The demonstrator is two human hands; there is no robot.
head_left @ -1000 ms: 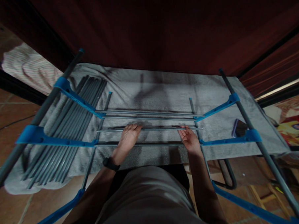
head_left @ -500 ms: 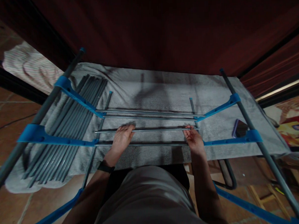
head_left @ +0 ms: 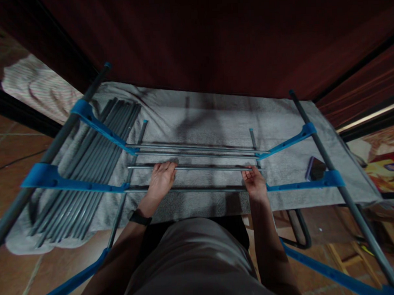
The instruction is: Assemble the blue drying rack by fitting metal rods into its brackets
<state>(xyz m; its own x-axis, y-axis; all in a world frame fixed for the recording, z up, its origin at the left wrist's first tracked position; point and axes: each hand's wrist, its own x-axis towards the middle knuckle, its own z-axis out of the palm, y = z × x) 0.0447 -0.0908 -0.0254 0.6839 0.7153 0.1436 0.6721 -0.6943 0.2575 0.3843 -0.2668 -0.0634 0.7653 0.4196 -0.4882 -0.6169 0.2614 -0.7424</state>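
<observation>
Gripping one thin rod (head_left: 211, 168), both hands hold it crosswise in the middle of a frame (head_left: 321, 150) of grey poles. The left hand (head_left: 159, 181) has its fingers (head_left: 168, 166) curled over the rod, well in from its left end; a dark watch (head_left: 139, 218) circles that wrist. The right hand (head_left: 255, 184) is close to the rod's other end, its fingers closed on it, though the thumb is hard to make out. The rod lies between a thicker crossbar (head_left: 199, 189) nearer the body and two bars (head_left: 197, 155) beyond, its right end slightly nearer the body than its left. Whether its ends touch the frame, I cannot tell.

Blue brackets (head_left: 77, 184) join stout outer poles to thinner inner posts on either side. Beneath the left brackets, a row of loose grey pipes (head_left: 87, 169) lies side by side on the cloth-covered counter (head_left: 277, 113). A phone (head_left: 316, 168) rests between the two right brackets. Behind the counter hangs a dark red curtain (head_left: 192, 47).
</observation>
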